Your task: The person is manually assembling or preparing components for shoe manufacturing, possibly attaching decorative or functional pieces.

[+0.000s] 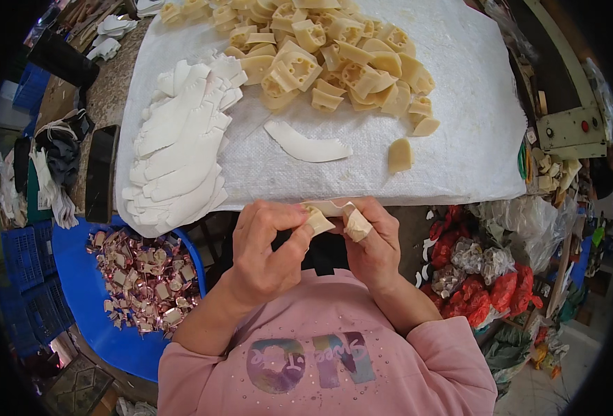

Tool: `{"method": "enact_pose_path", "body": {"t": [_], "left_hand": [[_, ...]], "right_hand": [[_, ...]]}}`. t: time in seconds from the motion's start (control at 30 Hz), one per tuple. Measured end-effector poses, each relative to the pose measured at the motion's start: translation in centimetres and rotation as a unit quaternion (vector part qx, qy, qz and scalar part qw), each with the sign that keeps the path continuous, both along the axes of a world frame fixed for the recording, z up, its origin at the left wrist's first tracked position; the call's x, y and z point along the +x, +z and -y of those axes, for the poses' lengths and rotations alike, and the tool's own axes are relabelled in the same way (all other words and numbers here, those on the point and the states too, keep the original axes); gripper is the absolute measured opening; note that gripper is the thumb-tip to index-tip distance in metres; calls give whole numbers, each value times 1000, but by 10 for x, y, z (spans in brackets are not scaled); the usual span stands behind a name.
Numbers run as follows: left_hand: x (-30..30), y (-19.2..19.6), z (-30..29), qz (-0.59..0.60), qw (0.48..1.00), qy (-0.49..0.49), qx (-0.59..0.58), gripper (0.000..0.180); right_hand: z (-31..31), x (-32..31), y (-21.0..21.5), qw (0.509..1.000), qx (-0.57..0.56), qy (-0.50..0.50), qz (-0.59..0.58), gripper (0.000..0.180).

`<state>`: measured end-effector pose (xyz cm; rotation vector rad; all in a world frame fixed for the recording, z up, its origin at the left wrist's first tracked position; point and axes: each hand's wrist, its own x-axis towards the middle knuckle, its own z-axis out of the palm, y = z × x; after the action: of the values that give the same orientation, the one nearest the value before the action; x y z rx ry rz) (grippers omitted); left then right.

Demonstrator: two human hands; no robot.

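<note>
Just in front of the table's near edge, both hands are raised close together. My left hand (270, 239) pinches a small cream-coloured moulded piece (320, 221) between thumb and fingers. My right hand (373, 239) is closed on the other end of a pale curved strip (330, 206) that spans between the hands. A beige wrapping (357, 224) shows at the right thumb. Whether the strip and the moulded piece are joined, I cannot tell. Beyond the hands, a single white curved strip (308, 144) lies on the table, with one loose cream piece (400, 155) to its right.
White woven sheeting (469, 132) covers the table. Cream moulded pieces (348, 62) are heaped at the back; overlapping white strips (181, 139) lie left. A black phone (102, 173) rests beyond them. Below left stands a blue tub (91, 305) of shiny pinkish pieces; red bags (469, 298) lie right.
</note>
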<state>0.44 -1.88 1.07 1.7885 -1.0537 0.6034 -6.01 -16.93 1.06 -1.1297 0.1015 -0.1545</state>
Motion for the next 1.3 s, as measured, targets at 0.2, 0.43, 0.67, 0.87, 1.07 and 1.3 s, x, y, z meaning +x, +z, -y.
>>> {"method": "enact_pose_path", "body": {"t": [0.2, 0.43, 0.67, 0.87, 1.07, 1.3], "left_hand": [[-3, 12, 8, 15, 996, 56, 68, 14], [-2, 6, -2, -99, 989, 12, 107, 19], [-5, -6, -1, -275, 952, -109, -86, 18], [-5, -9, -1, -184, 978, -98, -11, 24], [2, -4, 0, -217, 973, -74, -15, 15], [-5, -1, 2, -465, 851, -50, -239, 12]], "right_hand": [[-2, 6, 12, 989, -146, 33, -6, 26], [16, 21, 15, 916, -388, 87, 54, 25], [37, 39, 2, 972, -52, 216, -73, 32], [33, 43, 2, 959, -83, 261, -70, 34], [28, 47, 0, 964, -129, 214, -95, 37], [26, 44, -10, 966, -188, 141, 107, 34]]}}
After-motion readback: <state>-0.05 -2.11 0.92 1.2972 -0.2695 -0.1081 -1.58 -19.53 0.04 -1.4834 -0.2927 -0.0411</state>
